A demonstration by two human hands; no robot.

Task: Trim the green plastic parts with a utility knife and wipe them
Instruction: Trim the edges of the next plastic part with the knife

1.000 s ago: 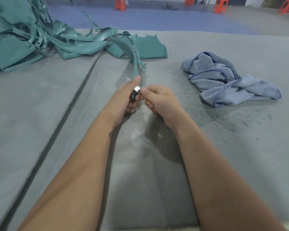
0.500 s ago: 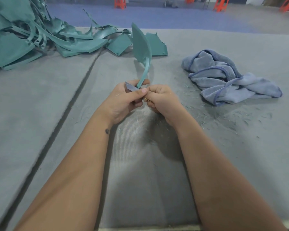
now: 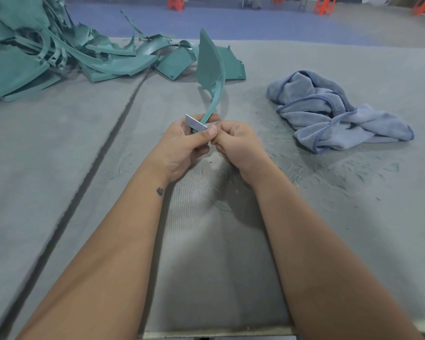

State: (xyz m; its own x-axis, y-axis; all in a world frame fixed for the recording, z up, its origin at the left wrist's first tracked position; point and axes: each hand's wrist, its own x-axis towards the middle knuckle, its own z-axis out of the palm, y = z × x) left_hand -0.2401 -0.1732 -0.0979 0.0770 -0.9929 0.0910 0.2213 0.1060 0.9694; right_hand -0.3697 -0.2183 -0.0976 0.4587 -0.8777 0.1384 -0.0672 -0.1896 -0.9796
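Both hands meet in the middle of the gray felt table [image 3: 353,217]. The left hand [image 3: 182,148] has its fingers curled tight around the thin stem of a green plastic part [image 3: 210,67]. The part sticks up from the fingers and curves away, and its wide, pointed end stands well above them. The left thumb lies across the front, and its tip touches the right hand.

The right hand [image 3: 238,143] is curled too, and it holds a utility knife blade [image 3: 195,123]. The flat silver blade pokes out past the fingers to the left and lies across the stem of the part, right above the left thumb. The knife's handle is hidden inside the fist.

Far past the fingers and off to the left sits a big pile of green plastic parts [image 3: 59,52], all tangled up. One flat green piece [image 3: 233,67] lies right behind the held part. To the right of the fingers, well apart, lies a crumpled blue cloth [image 3: 334,111]. Tiny green shavings [image 3: 329,173] are spread over the felt near the right hand and under the cloth. A dark seam [image 3: 103,148] runs along the table to the left of the hands. Orange stools [image 3: 325,4] stand on the floor far behind.
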